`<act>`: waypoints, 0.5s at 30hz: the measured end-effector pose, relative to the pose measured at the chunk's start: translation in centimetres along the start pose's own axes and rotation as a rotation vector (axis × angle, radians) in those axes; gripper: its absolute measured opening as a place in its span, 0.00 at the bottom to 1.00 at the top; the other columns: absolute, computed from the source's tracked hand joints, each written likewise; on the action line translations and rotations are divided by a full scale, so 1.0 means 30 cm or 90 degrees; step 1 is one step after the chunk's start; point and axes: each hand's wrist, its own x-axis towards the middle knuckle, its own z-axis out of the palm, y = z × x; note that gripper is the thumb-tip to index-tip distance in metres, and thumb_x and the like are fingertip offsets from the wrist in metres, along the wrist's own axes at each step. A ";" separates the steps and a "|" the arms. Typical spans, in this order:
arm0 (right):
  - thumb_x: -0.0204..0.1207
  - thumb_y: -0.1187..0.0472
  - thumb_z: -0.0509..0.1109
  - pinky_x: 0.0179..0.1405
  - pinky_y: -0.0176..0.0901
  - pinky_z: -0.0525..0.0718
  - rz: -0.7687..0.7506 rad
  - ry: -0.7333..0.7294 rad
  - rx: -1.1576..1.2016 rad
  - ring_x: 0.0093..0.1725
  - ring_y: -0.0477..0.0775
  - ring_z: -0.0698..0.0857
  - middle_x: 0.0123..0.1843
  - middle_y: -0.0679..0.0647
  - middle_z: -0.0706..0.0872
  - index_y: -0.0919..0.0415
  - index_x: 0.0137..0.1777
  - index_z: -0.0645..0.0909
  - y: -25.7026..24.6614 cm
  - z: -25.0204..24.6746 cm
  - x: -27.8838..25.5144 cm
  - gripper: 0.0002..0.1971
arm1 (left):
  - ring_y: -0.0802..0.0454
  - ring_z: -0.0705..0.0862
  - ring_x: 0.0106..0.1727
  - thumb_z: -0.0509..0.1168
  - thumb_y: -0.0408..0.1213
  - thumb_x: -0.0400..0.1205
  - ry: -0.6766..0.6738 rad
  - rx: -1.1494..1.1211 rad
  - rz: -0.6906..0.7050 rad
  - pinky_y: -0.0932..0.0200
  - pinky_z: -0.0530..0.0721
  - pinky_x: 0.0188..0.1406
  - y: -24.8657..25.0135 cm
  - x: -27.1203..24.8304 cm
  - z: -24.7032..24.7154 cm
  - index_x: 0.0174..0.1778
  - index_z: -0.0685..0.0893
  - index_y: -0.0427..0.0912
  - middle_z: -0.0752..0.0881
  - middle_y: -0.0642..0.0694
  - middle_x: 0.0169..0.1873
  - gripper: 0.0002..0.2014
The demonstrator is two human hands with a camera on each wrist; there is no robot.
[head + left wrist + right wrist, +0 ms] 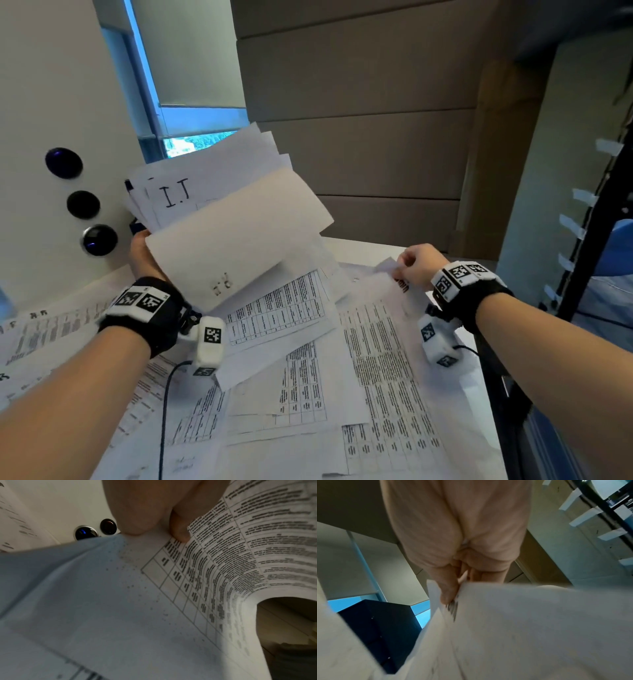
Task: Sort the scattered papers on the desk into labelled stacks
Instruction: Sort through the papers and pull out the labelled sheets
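My left hand (144, 253) grips a fanned bundle of white sheets (233, 219) raised above the desk; one sheet in it is hand-lettered "I.T" (176, 197). In the left wrist view the thumb and a finger (180, 527) pinch a printed table sheet (223, 561). My right hand (416, 265) pinches the far corner of a text sheet (383, 349) at the desk's right side, lifting it slightly; the right wrist view shows the fingers (450, 588) closed on that paper's edge (505, 615). Several printed sheets (301, 394) lie overlapping across the desk.
A white panel with three round dark buttons (84, 204) stands close on the left. A window (191, 137) and brown cardboard boxes (359, 137) rise behind the desk. The desk's right edge (493, 394) drops off beside a dark frame. More labelled papers (37, 329) lie at left.
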 end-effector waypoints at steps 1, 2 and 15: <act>0.72 0.63 0.75 0.44 0.53 0.90 0.000 -0.013 0.000 0.41 0.60 0.88 0.37 0.57 0.89 0.61 0.38 0.84 -0.002 -0.005 0.000 0.04 | 0.50 0.74 0.36 0.62 0.40 0.72 0.018 0.010 -0.004 0.59 0.72 0.34 0.017 -0.018 0.005 0.34 0.71 0.50 0.76 0.51 0.32 0.05; 0.72 0.63 0.75 0.45 0.55 0.90 -0.005 -0.008 -0.006 0.43 0.61 0.89 0.39 0.59 0.90 0.62 0.40 0.85 -0.005 -0.012 0.001 0.03 | 0.51 0.72 0.34 0.58 0.43 0.78 0.021 0.024 -0.009 0.59 0.70 0.31 0.030 -0.035 0.006 0.34 0.69 0.50 0.76 0.51 0.29 0.07; 0.52 0.52 0.80 0.42 0.55 0.91 0.081 -0.218 -0.333 0.35 0.55 0.91 0.31 0.51 0.91 0.54 0.35 0.87 0.003 0.042 0.014 0.12 | 0.55 0.72 0.35 0.42 0.43 0.90 0.022 0.026 -0.022 0.64 0.74 0.43 0.024 -0.119 -0.034 0.43 0.71 0.46 0.83 0.55 0.16 0.16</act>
